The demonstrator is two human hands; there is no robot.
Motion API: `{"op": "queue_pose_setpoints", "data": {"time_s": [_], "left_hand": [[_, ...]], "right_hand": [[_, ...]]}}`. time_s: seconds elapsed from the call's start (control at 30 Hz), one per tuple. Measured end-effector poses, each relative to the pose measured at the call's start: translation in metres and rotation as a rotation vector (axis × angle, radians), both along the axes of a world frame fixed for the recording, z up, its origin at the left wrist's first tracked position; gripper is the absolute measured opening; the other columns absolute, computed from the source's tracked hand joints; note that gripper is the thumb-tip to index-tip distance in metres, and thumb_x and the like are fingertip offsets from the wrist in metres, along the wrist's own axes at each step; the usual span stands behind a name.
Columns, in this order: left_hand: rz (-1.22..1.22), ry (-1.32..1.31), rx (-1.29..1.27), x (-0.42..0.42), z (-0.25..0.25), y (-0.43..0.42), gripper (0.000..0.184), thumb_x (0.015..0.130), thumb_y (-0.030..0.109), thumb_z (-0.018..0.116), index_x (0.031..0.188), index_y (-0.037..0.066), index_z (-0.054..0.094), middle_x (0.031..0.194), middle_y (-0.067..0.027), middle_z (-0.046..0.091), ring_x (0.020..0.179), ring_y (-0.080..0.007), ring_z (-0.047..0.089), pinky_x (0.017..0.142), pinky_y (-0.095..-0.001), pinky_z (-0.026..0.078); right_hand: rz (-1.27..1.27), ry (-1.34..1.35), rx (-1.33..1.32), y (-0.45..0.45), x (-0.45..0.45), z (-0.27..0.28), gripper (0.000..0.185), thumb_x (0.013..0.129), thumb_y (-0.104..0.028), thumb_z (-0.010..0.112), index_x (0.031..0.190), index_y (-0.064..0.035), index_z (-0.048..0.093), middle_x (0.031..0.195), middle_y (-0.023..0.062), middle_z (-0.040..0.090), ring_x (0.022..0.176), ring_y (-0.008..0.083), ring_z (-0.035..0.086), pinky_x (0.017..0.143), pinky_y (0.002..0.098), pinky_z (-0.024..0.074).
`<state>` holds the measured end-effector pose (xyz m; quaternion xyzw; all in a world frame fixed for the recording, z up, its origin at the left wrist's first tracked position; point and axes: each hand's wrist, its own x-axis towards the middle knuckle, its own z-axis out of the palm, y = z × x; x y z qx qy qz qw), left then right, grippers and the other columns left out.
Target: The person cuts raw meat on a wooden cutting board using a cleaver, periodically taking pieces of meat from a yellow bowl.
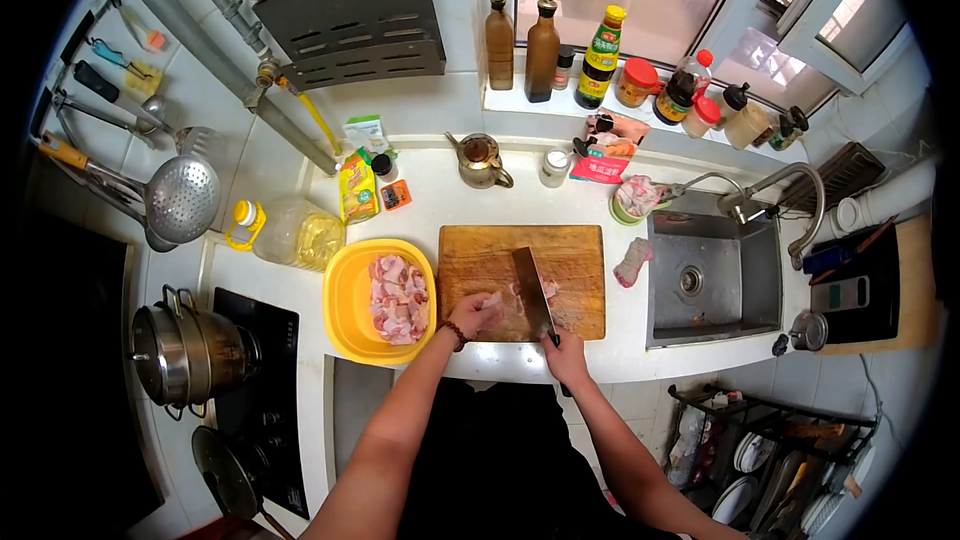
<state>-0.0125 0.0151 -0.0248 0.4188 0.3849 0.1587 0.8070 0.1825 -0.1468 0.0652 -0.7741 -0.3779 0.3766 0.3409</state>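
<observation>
Left hand point(468, 316), fingers curled, held 1 meat piece point(493, 305); right hand point(567, 356), closed, gripped cleaver point(533, 290); scraps point(551, 289) lay ahead, beside blade.

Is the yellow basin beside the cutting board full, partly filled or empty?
Partly filled: pink meat pieces lie in the yellow basin, with bare bottom showing beside them.

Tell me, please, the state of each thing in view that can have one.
meat: raw, cut up
knife: held
left hand: holding meat
right hand: gripping knife
bowl: part filled
board: bearing meat
oil jug: capped, part full
pot: lid on
sauce bottle: capped
red-capped bottle: closed
</observation>
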Motion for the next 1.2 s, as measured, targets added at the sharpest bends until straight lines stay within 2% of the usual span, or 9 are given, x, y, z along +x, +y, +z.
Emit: {"op": "queue_pose_setpoints", "data": {"time_s": [0.13,0.23,0.3,0.4,0.73,0.83,0.93,1.0,1.2], "left_hand": [[-0.255,0.15,0.132,0.014,0.023,0.018,0.021,0.092,0.016,0.075,0.106,0.003,0.065,0.091,-0.0018,0.067,0.079,-0.0112,0.064,0.073,-0.0266,0.054],[-0.443,0.172,0.401,0.027,0.046,0.031,0.036,0.083,0.025,0.083,0.108,0.004,0.066,0.096,-0.0054,0.07,0.088,-0.0175,0.068,0.079,-0.0306,0.055],[-0.719,0.488,0.765,0.029,0.05,0.034,0.043,0.078,0.03,0.086,0.108,0.007,0.066,0.099,-0.0103,0.074,0.088,-0.0226,0.07,0.077,-0.0358,0.055],[-0.84,0.57,0.749,0.02,0.031,0.032,0.049,0.072,0.037,0.088,0.107,0.011,0.067,0.101,-0.011,0.074,0.094,-0.0277,0.07,0.082,-0.0396,0.055],[-0.872,0.584,0.804,0.026,0.034,0.028,0.04,0.073,0.026,0.084,0.107,0.013,0.067,0.104,-0.0109,0.073,0.099,-0.0295,0.07,0.088,-0.0389,0.055],[-0.734,0.361,0.887,0.029,0.018,0.033,0.042,0.074,0.027,0.084,0.11,0.013,0.066,0.11,-0.0107,0.073,0.099,-0.0295,0.07,0.088,-0.0383,0.056],[-0.743,0.443,0.826,0.022,0.01,0.03,0.047,0.074,0.026,0.085,0.114,0.013,0.065,0.114,-0.0117,0.072,0.097,-0.0294,0.071,0.087,-0.0385,0.056],[-0.503,0.72,0.651,0.016,0.011,0.025,0.052,0.073,0.028,0.086,0.116,0.011,0.065,0.101,-0.0161,0.073,0.096,-0.0304,0.071,0.087,-0.0384,0.056],[-0.36,0.742,0.67,0.0,0.005,0.006,0.051,0.076,0.028,0.086,0.115,0.006,0.062,0.101,-0.0185,0.071,0.093,-0.0363,0.07,0.084,-0.0437,0.056]], "right_hand": [[-0.019,0.012,-0.004,-0.005,0.003,0.002,0.021,0.095,-0.017,0.065,0.09,0.0028,0.068,0.061,0.0177,0.058,0.053,0.0226,0.053,0.056,0.039,0.0428],[-0.034,0.016,0.028,-0.008,0.002,0.002,0.021,0.095,-0.017,0.065,0.089,0.0031,0.067,0.062,0.0177,0.058,0.054,0.0227,0.053,0.056,0.0391,0.0427],[-0.04,0.013,0.049,-0.009,0.003,0.002,0.021,0.095,-0.017,0.065,0.089,0.0032,0.067,0.062,0.0178,0.058,0.054,0.0228,0.053,0.056,0.0391,0.0427],[-0.023,0.006,0.002,-0.008,0.003,0.003,0.021,0.095,-0.017,0.065,0.089,0.0031,0.067,0.062,0.0179,0.059,0.055,0.0232,0.054,0.056,0.0394,0.0432],[-0.043,0.007,-0.015,-0.009,-0.005,0.013,0.023,0.094,-0.02,0.066,0.091,0.0026,0.068,0.064,0.0197,0.061,0.055,0.0267,0.058,0.057,0.0406,0.0447],[-0.055,0.017,-0.019,-0.011,-0.007,0.014,0.022,0.094,-0.02,0.066,0.092,0.0022,0.069,0.064,0.02,0.061,0.055,0.0275,0.059,0.057,0.0408,0.0453],[-0.059,0.013,-0.026,-0.01,-0.009,0.013,0.022,0.094,-0.02,0.066,0.092,0.0022,0.069,0.064,0.0203,0.062,0.055,0.0284,0.059,0.058,0.0413,0.0458],[-0.061,0.012,-0.025,-0.008,-0.01,0.013,0.022,0.094,-0.02,0.065,0.092,0.0024,0.069,0.064,0.0204,0.062,0.056,0.0289,0.059,0.058,0.0416,0.046],[-0.064,0.02,-0.06,0.002,-0.027,0.011,0.023,0.094,-0.019,0.064,0.091,0.0035,0.067,0.067,0.0232,0.062,0.06,0.0358,0.063,0.059,0.0439,0.0468]]}}
